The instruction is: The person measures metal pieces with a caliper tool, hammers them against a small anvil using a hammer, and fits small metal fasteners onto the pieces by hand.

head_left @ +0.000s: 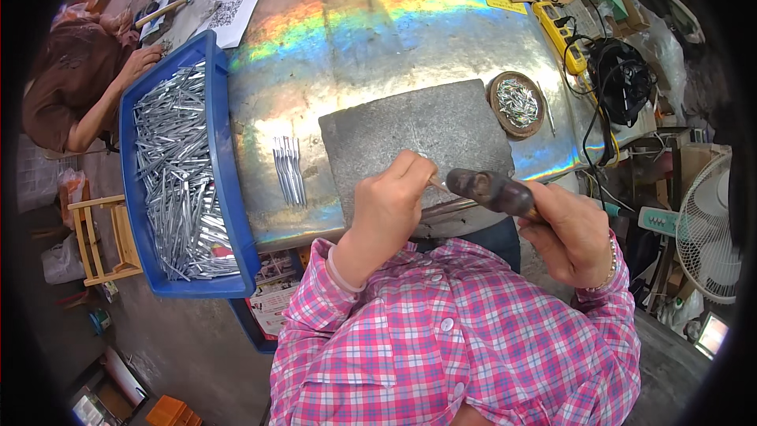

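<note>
My left hand (393,199) is closed, fingertips pinched together over the near part of a dark grey stone-like slab (410,125). From the pinch a thin metal piece (438,184) pokes out to the right; most of it is hidden. My right hand (569,229) grips a hammer (490,192) with a dark, rounded head, held just right of that piece. Whether the hammer touches it, I cannot tell. Left of the slab, several slim silvery metal strips (289,173) lie side by side on the shiny metal tabletop (303,99).
A blue bin (236,189) full of similar strips stands at the left. Right of the slab sit a round bowl (539,120) of small metal pieces and a thin rod (546,106). Beyond are a yellow power strip (561,38), black cables and a fan (714,229). Another person's hand (140,63) is far left.
</note>
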The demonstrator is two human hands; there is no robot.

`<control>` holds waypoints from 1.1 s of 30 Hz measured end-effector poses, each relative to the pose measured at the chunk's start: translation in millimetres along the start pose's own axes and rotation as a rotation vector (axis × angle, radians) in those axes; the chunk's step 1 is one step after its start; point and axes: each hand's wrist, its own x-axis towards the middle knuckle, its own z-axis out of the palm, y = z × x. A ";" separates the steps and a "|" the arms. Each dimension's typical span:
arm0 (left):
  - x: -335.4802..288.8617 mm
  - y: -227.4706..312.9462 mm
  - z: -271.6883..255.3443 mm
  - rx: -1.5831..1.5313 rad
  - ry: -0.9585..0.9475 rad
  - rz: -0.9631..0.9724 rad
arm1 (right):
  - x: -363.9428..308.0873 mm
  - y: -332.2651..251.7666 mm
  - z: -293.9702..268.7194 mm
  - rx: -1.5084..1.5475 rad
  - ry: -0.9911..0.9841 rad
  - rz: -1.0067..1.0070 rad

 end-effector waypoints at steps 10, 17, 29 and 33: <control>-4.6 -9.2 -0.3 0.020 -0.014 0.039 | 31.8 15.8 21.3 0.167 0.026 -0.049; 7.9 5.7 -15.7 -0.087 -0.225 -0.025 | 55.6 28.7 42.1 0.143 -0.010 -0.309; -4.1 -7.0 -7.8 0.124 -0.106 0.033 | 42.7 11.9 22.9 0.412 -0.011 0.067; 3.3 2.8 -11.7 0.100 -0.105 -0.008 | 16.7 15.5 6.2 0.215 0.045 -0.002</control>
